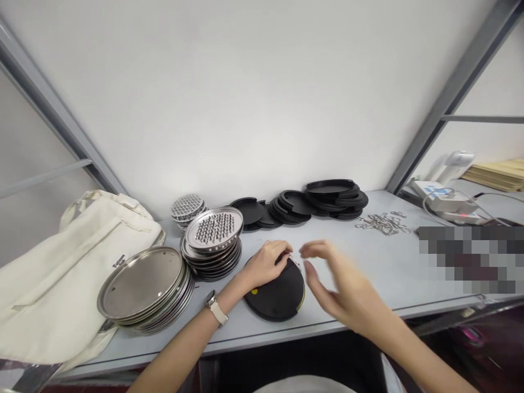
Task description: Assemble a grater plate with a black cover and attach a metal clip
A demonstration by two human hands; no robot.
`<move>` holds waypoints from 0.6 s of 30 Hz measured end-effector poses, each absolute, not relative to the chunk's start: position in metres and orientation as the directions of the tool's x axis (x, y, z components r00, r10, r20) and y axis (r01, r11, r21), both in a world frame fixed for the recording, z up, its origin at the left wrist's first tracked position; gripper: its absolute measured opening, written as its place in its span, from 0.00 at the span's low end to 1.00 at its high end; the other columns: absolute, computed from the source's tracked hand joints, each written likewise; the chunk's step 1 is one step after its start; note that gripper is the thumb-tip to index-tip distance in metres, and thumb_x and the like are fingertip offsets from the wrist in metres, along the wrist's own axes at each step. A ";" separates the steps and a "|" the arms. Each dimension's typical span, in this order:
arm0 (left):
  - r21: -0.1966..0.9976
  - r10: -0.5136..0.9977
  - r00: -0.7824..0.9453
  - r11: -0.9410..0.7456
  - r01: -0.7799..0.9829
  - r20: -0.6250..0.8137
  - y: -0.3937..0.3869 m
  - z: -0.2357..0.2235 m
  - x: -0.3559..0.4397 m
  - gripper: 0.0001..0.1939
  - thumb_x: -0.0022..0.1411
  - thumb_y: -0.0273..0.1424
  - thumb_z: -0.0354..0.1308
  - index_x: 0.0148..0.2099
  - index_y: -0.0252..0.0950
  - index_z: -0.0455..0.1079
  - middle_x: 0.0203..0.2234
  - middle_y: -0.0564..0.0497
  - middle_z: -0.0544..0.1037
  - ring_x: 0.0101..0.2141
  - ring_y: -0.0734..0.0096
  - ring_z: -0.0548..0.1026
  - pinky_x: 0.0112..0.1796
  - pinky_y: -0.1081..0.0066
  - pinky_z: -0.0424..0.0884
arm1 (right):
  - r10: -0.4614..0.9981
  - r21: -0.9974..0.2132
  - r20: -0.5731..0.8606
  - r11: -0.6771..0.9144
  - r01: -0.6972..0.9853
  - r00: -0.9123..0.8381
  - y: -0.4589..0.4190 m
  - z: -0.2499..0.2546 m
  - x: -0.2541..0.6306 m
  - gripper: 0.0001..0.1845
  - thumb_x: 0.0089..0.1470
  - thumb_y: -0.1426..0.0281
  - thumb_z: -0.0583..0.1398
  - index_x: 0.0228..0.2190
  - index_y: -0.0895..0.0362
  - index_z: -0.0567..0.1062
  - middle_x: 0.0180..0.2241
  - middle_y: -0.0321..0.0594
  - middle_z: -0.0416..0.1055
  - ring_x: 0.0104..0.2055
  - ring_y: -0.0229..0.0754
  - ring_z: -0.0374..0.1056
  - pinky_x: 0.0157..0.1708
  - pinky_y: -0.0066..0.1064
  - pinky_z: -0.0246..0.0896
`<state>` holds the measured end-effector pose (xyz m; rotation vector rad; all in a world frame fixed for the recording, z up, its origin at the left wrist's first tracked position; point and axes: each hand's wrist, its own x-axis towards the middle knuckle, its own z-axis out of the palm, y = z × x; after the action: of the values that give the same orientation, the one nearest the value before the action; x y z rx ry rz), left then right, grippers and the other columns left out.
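Note:
My left hand [268, 263], with a watch on its wrist, rests with curled fingers on the far edge of a round black disc [278, 295] lying flat on the grey table [393, 273]. A small metal clip shows at the disc's top edge beside my fingertips. My right hand [331, 281] hovers just right of the disc, fingers apart and loosely curved, holding nothing.
Stacks of round metal trays [145, 286] and perforated metal plates [215, 232] stand at the left. Black discs [323, 197] are piled along the back wall. Several loose metal clips [382, 222] lie at the right. A cream cloth bag [61, 262] fills the left end.

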<state>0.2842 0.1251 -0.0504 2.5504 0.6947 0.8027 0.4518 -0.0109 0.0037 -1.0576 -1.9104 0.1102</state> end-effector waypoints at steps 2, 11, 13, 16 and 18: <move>0.504 0.568 0.707 -0.795 0.338 0.422 0.124 -0.049 0.284 0.07 0.62 0.24 0.47 0.40 0.36 0.64 0.35 0.50 0.72 0.38 0.68 0.69 0.44 0.68 0.63 | 0.734 -0.373 0.645 0.546 0.750 -0.214 0.025 -0.007 0.445 0.05 0.60 0.70 0.51 0.39 0.55 0.65 0.35 0.45 0.67 0.37 0.47 0.66 0.36 0.39 0.62; 0.600 0.605 0.684 -0.742 0.298 0.408 0.127 -0.050 0.284 0.08 0.60 0.21 0.47 0.38 0.36 0.65 0.33 0.52 0.72 0.37 0.71 0.70 0.42 0.70 0.65 | 0.887 -0.543 0.377 0.445 0.712 -0.266 0.062 -0.076 0.467 0.06 0.62 0.68 0.48 0.38 0.55 0.62 0.36 0.43 0.63 0.38 0.44 0.63 0.40 0.37 0.61; 0.635 0.606 0.691 -0.723 0.272 0.394 0.127 -0.050 0.284 0.08 0.60 0.21 0.47 0.38 0.37 0.65 0.33 0.52 0.73 0.36 0.72 0.70 0.40 0.72 0.66 | 0.886 -0.585 0.355 0.459 0.669 -0.298 0.061 -0.075 0.468 0.05 0.62 0.69 0.48 0.38 0.54 0.62 0.37 0.42 0.63 0.39 0.43 0.63 0.41 0.36 0.61; 0.644 0.601 0.698 -0.720 0.260 0.390 0.127 -0.051 0.286 0.08 0.59 0.21 0.48 0.38 0.37 0.64 0.33 0.53 0.72 0.35 0.73 0.71 0.40 0.73 0.66 | 0.877 -0.582 0.355 0.479 0.658 -0.324 0.061 -0.072 0.466 0.06 0.62 0.70 0.47 0.35 0.54 0.62 0.35 0.41 0.62 0.38 0.43 0.62 0.40 0.35 0.61; 0.626 0.600 0.696 -0.730 0.275 0.394 0.127 -0.051 0.286 0.07 0.59 0.21 0.48 0.37 0.37 0.64 0.32 0.53 0.72 0.35 0.73 0.70 0.40 0.73 0.65 | 0.874 -0.567 0.357 0.482 0.668 -0.328 0.062 -0.071 0.466 0.07 0.62 0.72 0.46 0.33 0.54 0.62 0.33 0.40 0.62 0.36 0.43 0.62 0.38 0.35 0.60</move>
<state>0.2861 0.1267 -0.0507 2.3707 0.6697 0.8097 0.4661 0.0616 -0.0714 -1.2682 -2.0986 0.4225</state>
